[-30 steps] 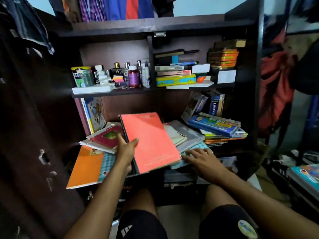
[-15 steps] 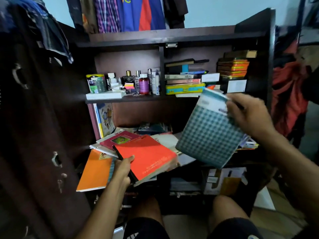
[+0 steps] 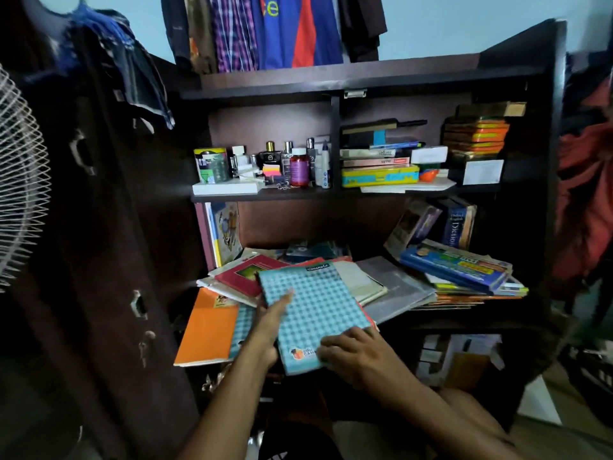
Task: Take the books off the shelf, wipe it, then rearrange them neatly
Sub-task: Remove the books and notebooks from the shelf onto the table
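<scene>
A teal checked notebook point(image 3: 318, 313) lies on top of a loose pile of books on the lower shelf point(image 3: 464, 322) of a dark cabinet. My left hand point(image 3: 268, 330) grips its left edge, thumb on the cover. My right hand point(image 3: 348, 353) holds its near right corner, fingers over the cover. Around it lie an orange notebook point(image 3: 207, 330), a maroon book point(image 3: 242, 277), a grey book point(image 3: 398, 290) and a stack topped by a blue book point(image 3: 454, 267). A dictionary point(image 3: 454, 227) leans at the back right.
The upper shelf point(image 3: 298, 193) carries bottles point(image 3: 298, 164), boxes and flat books. The open cabinet door point(image 3: 116, 260) stands at my left, with a fan grille point(image 3: 20, 180) beyond it. Clothes hang above and at the right. My knees are below the shelf.
My right hand pulled the checked notebook out from under the pile, lifted it, and has now laid it on top of the red book that my left hand was holding.
</scene>
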